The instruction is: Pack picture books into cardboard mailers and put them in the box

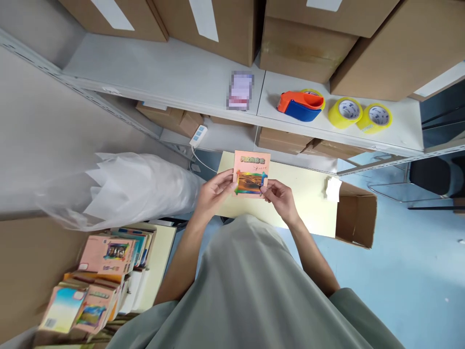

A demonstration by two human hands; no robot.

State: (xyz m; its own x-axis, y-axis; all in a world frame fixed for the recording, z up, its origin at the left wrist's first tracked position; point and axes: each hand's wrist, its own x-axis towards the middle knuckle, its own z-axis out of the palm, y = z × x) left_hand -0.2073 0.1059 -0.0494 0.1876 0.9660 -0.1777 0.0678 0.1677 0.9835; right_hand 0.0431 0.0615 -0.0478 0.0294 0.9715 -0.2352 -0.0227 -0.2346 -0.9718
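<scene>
A small pink book (252, 165) with a colourful framed picture on its cover is held up in front of me, over a pale yellow table (308, 203). Its left edge is pinched between the thumb and fingers of my left hand (215, 191). On the lower right edge, my right hand (279, 196) grips the same book, thumb on the front. The cover faces me and stays closed; the fingers behind it are partly hidden.
Piled books (105, 252) stand at lower left beside a plastic-wrapped white bundle (145, 186). The shelf (163, 63) ahead carries cardboard boxes (298, 53), an orange-and-blue tape dispenser (300, 107) and yellow tape rolls (345, 112). An open carton (356, 215) adjoins the table's right end.
</scene>
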